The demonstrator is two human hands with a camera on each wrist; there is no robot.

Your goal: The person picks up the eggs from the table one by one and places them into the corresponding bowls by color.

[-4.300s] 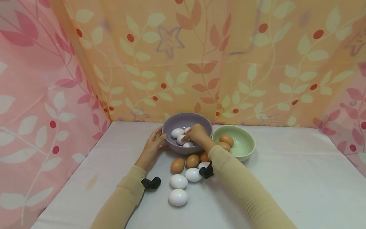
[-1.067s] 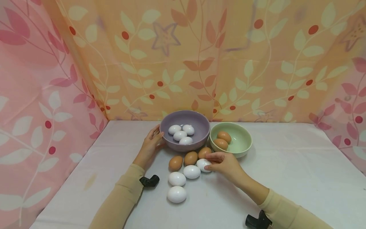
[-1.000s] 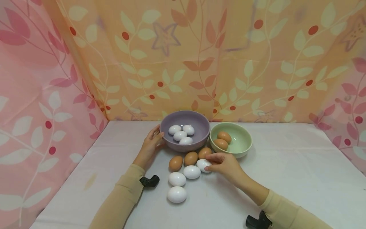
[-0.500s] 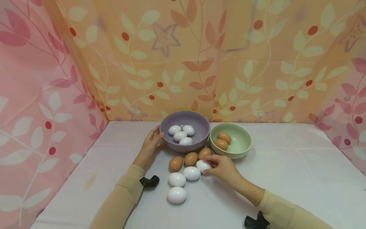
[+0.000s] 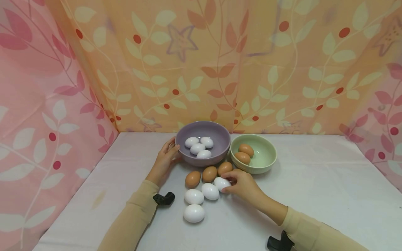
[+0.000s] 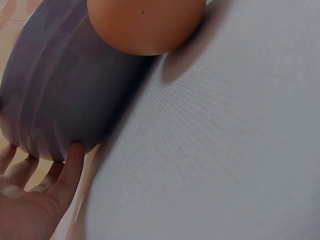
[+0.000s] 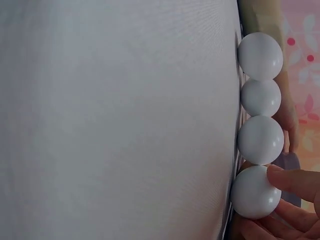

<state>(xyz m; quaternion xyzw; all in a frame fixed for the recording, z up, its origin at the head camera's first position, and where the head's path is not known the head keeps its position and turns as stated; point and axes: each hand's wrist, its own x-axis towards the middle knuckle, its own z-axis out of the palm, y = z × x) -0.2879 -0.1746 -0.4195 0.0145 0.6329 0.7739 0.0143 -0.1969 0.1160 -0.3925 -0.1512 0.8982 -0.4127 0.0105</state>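
The white tabletop (image 5: 317, 181) is stretching widely to both sides of the purple bowl (image 5: 220, 135), its back edge running just behind that bowl along the patterned cloth (image 5: 194, 80). At the purple bowl's left side, the left hand (image 5: 163, 159) is resting slightly spread fingertips against the outer wall. In front of the purple bowl and toward its right, the right hand (image 5: 245, 185) is pinching a white egg (image 5: 221, 184) between thumb and fingers, low at the tabletop. Three brown eggs (image 5: 209, 174) are lying just before the purple bowl, while three other white eggs (image 5: 193, 197) are lying farther in front. The purple bowl is holding four white eggs (image 5: 198, 149); the green bowl (image 5: 265, 153), standing just to its right, is holding two brown eggs (image 5: 246, 150).
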